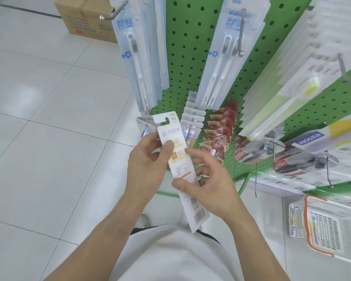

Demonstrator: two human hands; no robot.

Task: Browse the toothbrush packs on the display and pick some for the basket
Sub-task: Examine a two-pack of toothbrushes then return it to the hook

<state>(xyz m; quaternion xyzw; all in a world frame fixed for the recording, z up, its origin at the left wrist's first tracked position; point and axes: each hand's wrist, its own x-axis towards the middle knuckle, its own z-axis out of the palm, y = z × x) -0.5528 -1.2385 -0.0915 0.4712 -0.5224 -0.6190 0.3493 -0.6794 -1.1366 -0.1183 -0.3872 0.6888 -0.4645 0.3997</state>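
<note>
Both hands hold one long white card-backed toothbrush pack (180, 171), printed back up | left hand (148, 161) pinches upper part, right hand (209, 177) grips middle | white orange-rimmed wire basket (296, 220) low, right of right hand, already holds a pack | judged: still browsing; this pack not yet in basket

— What sort of place is this?

— A shop, plainly. That green pegboard (193, 49) has metal hooks (240, 33) poking out, each hung with rows of the same toothbrush packs (221, 63).

— Anything besides brushes?

— Lower down, a row of red packets (219, 130) on another hook, all alike, like stock. A white mesh shopping basket (320, 222) with an orange rim sits by the rack, and a cardboard carton (85, 17) stands on the pale tiled floor (39, 118).
</note>
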